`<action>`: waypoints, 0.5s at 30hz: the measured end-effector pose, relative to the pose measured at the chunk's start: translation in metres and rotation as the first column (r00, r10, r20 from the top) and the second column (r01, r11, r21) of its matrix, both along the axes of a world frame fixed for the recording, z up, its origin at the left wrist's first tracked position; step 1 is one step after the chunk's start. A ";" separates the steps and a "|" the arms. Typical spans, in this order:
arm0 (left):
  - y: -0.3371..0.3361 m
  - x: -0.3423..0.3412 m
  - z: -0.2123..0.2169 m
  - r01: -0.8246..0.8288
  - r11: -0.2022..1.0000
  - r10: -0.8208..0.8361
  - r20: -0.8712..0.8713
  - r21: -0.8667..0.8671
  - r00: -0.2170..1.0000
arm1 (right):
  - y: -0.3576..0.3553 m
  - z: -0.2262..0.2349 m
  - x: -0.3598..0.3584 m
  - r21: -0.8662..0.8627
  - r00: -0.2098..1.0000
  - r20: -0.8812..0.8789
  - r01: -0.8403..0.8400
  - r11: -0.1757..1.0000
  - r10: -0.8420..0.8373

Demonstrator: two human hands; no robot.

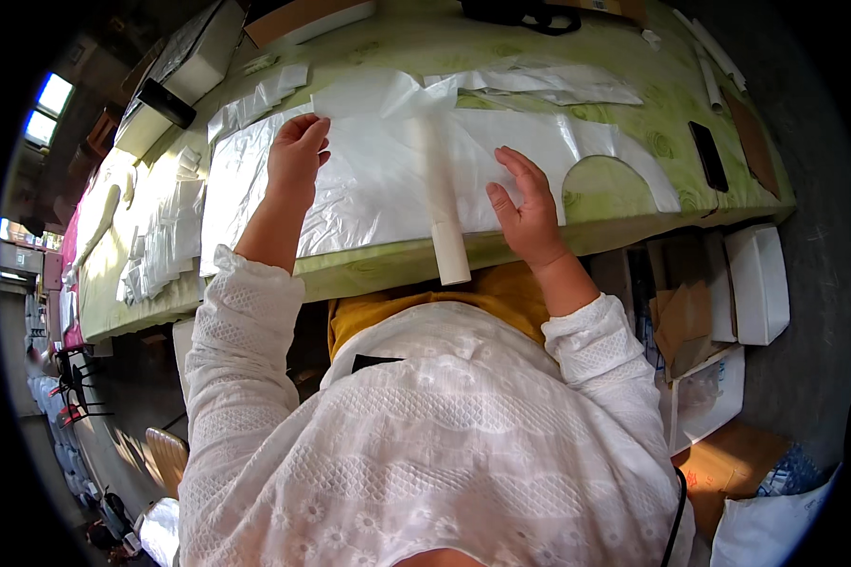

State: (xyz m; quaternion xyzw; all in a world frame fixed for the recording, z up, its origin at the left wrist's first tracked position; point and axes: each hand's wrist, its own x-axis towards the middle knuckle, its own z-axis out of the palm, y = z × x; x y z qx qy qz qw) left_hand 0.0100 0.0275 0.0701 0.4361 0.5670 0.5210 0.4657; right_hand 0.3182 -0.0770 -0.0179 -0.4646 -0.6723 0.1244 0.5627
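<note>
A pale tube (452, 253) lies pointing toward me, its near end jutting past the table edge. A thin, see-through plastic sheet (373, 99) covers the tube's far part and spreads to its left. My left hand (296, 161) is closed in a pinch at the left edge of this sheet; the exact contact is hard to see. To the right of the tube, my right hand (528, 206) is open, thumb and fingers apart, holding nothing. Beneath both hands lies a wide layer of white plastic film (350, 222), with a curved cut-out at its right.
The table has a green patterned cover (615, 189). A black phone (707, 156) lies at right, near cardboard (749, 142). More film strips (165, 236) lie at left and along the back. A black box-like object (165, 102) stands far left. Boxes (756, 283) stand below the table's right side.
</note>
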 end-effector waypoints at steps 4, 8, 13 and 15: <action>0.003 -0.071 -0.051 -0.092 0.996 0.073 -0.509 -0.013 0.858 | -0.014 0.004 -0.001 -0.105 0.997 0.078 0.026 0.994 -0.018; -0.008 -0.042 -0.059 -0.085 0.923 0.305 -0.583 0.375 0.753 | -0.015 0.007 -0.003 -0.120 0.975 0.219 0.068 0.990 -0.041; -0.041 0.024 -0.064 0.557 0.794 -0.145 -0.812 0.246 0.566 | -0.017 0.008 -0.011 -0.104 0.966 0.259 0.021 0.994 0.006; -0.046 0.032 -0.075 0.542 0.838 -0.198 -0.891 0.062 0.409 | -0.022 0.009 -0.021 -0.104 0.978 0.204 -0.017 0.994 0.038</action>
